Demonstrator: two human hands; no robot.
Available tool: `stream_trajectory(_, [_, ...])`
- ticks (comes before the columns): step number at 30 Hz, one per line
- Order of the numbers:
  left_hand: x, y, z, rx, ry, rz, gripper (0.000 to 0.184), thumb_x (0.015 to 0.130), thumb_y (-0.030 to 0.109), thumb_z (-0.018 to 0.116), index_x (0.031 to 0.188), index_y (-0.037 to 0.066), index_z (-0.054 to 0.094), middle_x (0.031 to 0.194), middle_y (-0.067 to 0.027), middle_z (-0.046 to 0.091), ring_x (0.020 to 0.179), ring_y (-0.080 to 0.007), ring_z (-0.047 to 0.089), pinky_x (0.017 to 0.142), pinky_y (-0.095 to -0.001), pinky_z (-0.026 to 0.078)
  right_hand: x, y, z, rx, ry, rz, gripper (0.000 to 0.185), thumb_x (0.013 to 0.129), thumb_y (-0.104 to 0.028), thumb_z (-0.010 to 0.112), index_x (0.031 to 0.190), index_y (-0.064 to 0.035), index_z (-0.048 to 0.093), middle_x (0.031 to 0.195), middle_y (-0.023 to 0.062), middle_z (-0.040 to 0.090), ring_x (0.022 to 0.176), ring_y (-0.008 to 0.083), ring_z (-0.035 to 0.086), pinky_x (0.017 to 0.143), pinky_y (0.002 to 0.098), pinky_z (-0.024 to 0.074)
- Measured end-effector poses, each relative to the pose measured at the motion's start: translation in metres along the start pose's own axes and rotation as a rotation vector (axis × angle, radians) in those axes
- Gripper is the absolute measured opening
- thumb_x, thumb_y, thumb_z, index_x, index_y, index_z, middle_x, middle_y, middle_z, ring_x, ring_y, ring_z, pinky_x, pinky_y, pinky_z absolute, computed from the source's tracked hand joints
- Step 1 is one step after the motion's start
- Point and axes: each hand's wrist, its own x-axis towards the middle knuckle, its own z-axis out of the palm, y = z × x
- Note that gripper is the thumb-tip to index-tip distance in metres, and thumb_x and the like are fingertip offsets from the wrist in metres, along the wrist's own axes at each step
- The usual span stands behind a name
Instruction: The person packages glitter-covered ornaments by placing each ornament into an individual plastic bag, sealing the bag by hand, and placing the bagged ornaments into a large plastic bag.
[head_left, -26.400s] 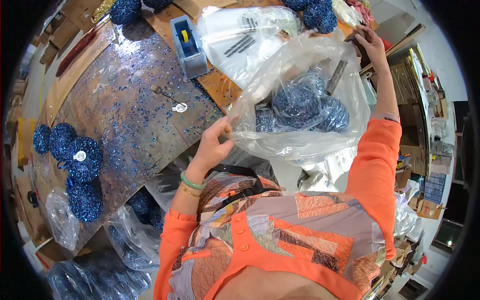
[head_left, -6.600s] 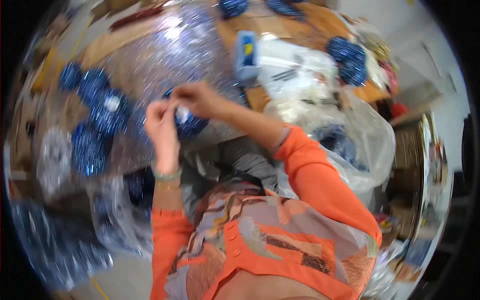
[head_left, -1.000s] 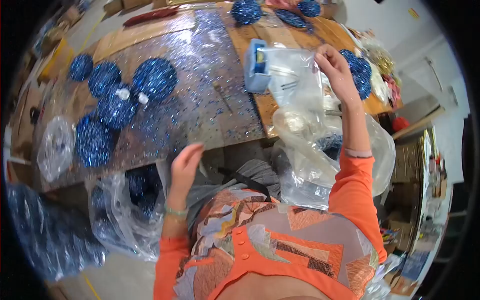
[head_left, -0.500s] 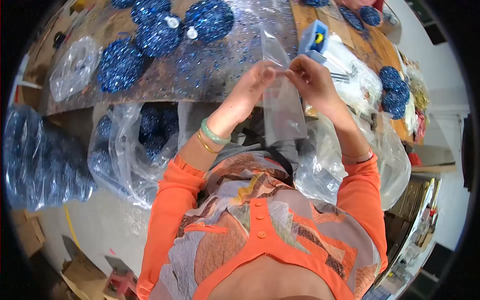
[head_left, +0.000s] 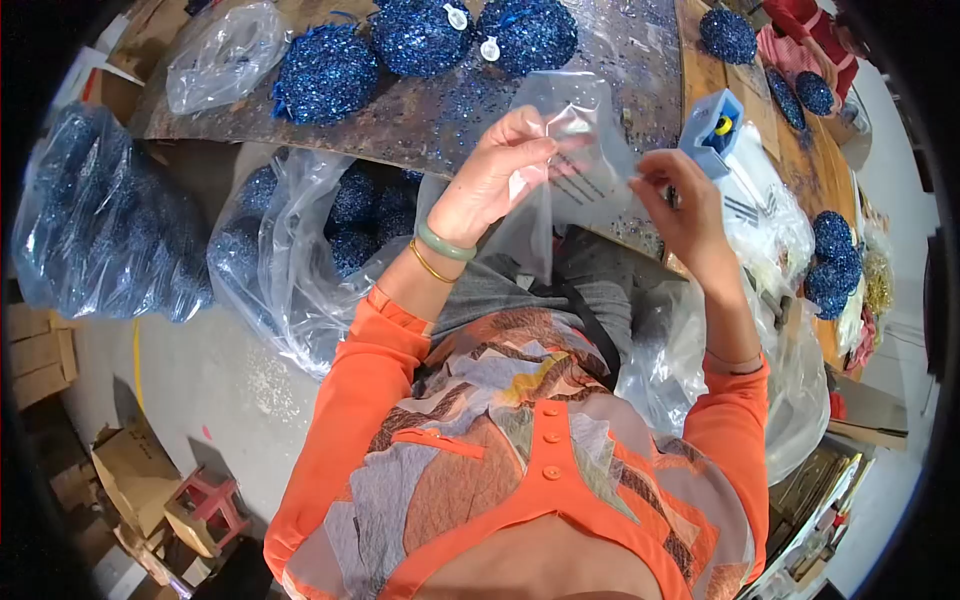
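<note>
"what's closest?"
"the left hand (head_left: 490,172) pinches a clear bag (head_left: 568,108) over the near edge of a dark tabletop (head_left: 430,115); the right hand (head_left: 688,215) is just beside it (i can't tell if it grips)."
"and the room?"
"grey floor (head_left: 250,375) to the left, with a red stool (head_left: 215,505)."
"anything in the way?"
"a plastic sack (head_left: 290,250) of blue balls (head_left: 352,200) below the edge; a tape dispenser (head_left: 702,150) just past the right hand; then three glittery balls (head_left: 325,75) on top. farthest, a person in red (head_left: 795,20)."

A red stool (head_left: 228,508) is standing on the floor (head_left: 190,370).
A cardboard box (head_left: 138,475) is sitting beside it; a yellow line (head_left: 137,365) is running nearby.
</note>
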Motion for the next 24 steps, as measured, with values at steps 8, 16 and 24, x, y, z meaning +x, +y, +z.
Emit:
stream_trajectory(8, [0.006,0.003,-0.004,0.014,0.002,0.002,0.011,0.09,0.017,0.059,0.087,0.008,0.054,0.137,-0.02,0.046,0.124,-0.0341,0.048,0.094,-0.05,0.048,-0.005,0.032,-0.026,0.188,0.081,0.208,0.023,0.086,-0.005,0.066,0.107,-0.0013,0.058,0.092,0.0033,0.063,0.081,0.0095,0.059,0.071,0.0237,0.0476])
stream_trajectory(16, [0.027,0.034,0.016,-0.167,0.25,0.17,0.038,0.092,0.016,0.049,0.125,-0.002,0.051,0.141,-0.0234,0.041,0.132,-0.0344,0.038,0.109,-0.0608,0.024,-0.025,0.033,-0.045,0.215,0.077,0.33,0.036,0.084,-0.014,0.067,0.116,-0.0003,0.056,0.1,0.0095,0.064,0.081,0.0146,0.06,0.072,0.0278,0.05])
stream_trajectory(24, [-0.006,0.028,-0.036,-0.223,0.254,0.059,0.038,0.092,0.012,0.05,0.125,-0.006,0.05,0.153,-0.0175,0.02,0.137,-0.0311,0.032,0.113,-0.0566,0.018,-0.163,0.263,-0.268,-0.687,1.007,0.645,0.051,0.077,-0.032,0.072,0.11,0.0058,0.061,0.109,0.0247,0.063,0.103,0.0375,0.06,0.091,0.0402,0.0461])
